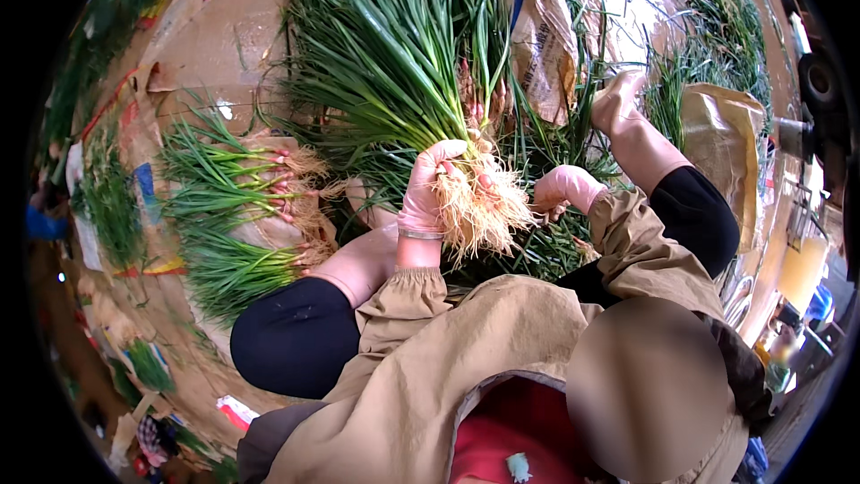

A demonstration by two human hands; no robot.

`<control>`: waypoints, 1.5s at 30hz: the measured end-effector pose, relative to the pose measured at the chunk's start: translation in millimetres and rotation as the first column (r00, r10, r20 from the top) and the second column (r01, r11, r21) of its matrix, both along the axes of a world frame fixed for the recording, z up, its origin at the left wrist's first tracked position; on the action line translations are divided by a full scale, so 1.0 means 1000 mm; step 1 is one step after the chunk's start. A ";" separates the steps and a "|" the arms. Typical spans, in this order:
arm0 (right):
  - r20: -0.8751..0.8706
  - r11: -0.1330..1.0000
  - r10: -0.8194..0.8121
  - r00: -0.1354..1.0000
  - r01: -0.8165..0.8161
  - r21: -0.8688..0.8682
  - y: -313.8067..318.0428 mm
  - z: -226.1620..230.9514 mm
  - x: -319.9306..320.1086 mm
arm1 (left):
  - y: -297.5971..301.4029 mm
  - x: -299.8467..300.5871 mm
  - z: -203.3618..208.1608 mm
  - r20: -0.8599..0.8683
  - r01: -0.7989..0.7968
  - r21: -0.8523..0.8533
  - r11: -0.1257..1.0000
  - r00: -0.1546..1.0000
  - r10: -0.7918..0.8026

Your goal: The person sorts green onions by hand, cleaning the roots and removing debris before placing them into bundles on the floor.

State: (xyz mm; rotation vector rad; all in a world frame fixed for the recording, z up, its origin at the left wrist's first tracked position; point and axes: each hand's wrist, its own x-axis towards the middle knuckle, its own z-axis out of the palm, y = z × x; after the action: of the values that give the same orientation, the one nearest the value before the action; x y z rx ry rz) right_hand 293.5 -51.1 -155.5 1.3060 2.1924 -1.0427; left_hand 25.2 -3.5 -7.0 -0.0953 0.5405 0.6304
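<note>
My left hand (425, 188), in a thin pale glove, is closed round the lower stems of a thick bunch of green garlic (385, 54). Its long flat leaves fan away from me, and the pinkish bulbs and shaggy pale roots (484, 206) hang to the right of my fist. Just right of these roots is my right hand (569, 188), also gloved, its fingers curled in low over loose leaves. Whatever those fingers may hold is hidden. More green garlic stems with pink bulbs (475, 112) lie behind the held bunch.
Several smaller bunches (237, 175) lie to my left, roots facing me. Brown woven sacks (546, 45) and sheeting (228, 22) cover the ground ahead. My bare foot (618, 99) rests at right. More greens (726, 0) are heaped far right, beside a folded sack (721, 139).
</note>
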 end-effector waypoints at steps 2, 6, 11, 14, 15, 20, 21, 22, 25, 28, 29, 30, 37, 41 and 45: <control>-0.341 0.940 -0.310 0.887 0.234 -0.247 0.018 0.022 -0.017 | -0.006 0.001 -0.001 -0.027 -0.094 0.023 0.995 0.995 0.095; -0.184 -0.024 -0.940 -0.287 0.594 -0.804 0.089 0.103 -0.080 | -0.001 -0.002 -0.002 -0.066 0.050 0.059 0.997 0.997 -0.046; -0.383 0.753 -0.369 0.847 0.514 0.411 0.085 0.076 -0.109 | -0.013 -0.006 -0.064 -0.290 0.123 -0.002 0.992 0.950 -0.119; -0.429 0.282 -0.889 -0.161 0.546 -0.789 0.079 0.055 -0.109 | -0.020 -0.003 -0.083 -0.214 0.036 0.039 0.999 0.976 -0.027; -0.334 0.138 -0.898 -0.285 0.539 -0.831 0.073 0.064 -0.114 | -0.018 -0.002 -0.079 -0.156 -0.001 -0.004 1.000 0.988 0.001; -0.544 0.301 -0.793 0.275 0.953 0.044 0.070 0.028 -0.101 | -0.015 -0.002 -0.038 -0.027 -0.055 0.141 0.988 0.998 0.059; -0.410 0.247 -0.890 0.202 0.967 -0.060 0.079 0.031 -0.073 | -0.014 0.005 -0.015 0.074 -0.147 0.137 0.980 0.988 0.138; -0.264 0.180 -0.955 0.134 0.971 -0.158 0.087 0.041 -0.056 | -0.013 0.007 0.003 0.170 -0.241 0.130 0.962 0.961 0.218; 0.025 0.948 0.090 0.996 -0.078 -0.307 0.064 0.036 -0.056 | -0.006 -0.009 -0.006 0.345 -0.354 0.215 0.910 0.899 0.268; 0.296 0.969 -0.238 0.925 0.245 0.011 0.082 0.079 -0.075 | -0.002 -0.004 0.007 0.241 -0.349 0.093 0.933 0.917 0.319; 0.236 0.815 -0.580 0.780 0.556 0.167 0.103 0.097 -0.079 | -0.003 -0.002 0.007 0.215 -0.336 0.070 0.939 0.925 0.314; 0.245 0.750 -0.649 0.720 0.554 0.360 0.115 0.083 -0.067 | -0.001 0.002 0.007 0.197 -0.314 0.053 0.948 0.934 0.298; -0.332 0.394 -0.881 0.337 0.911 -0.120 0.132 0.073 -0.034 | 0.001 0.005 -0.003 0.083 -0.275 -0.078 0.958 0.956 0.281; -0.470 0.423 -0.871 0.143 0.702 -0.572 0.076 0.119 -0.078 | -0.003 0.002 -0.034 -0.124 -0.118 0.078 0.990 0.984 0.127; -0.410 0.335 -0.911 -0.047 0.496 -0.801 0.066 0.121 -0.100 | -0.011 -0.002 -0.061 -0.208 -0.120 0.080 0.990 0.969 0.134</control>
State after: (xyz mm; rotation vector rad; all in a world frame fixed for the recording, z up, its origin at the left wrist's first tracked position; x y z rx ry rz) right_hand 193.1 14.6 -34.7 2.0752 1.1459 -3.0528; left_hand 23.6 -14.8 -68.3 0.0012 0.7241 0.7887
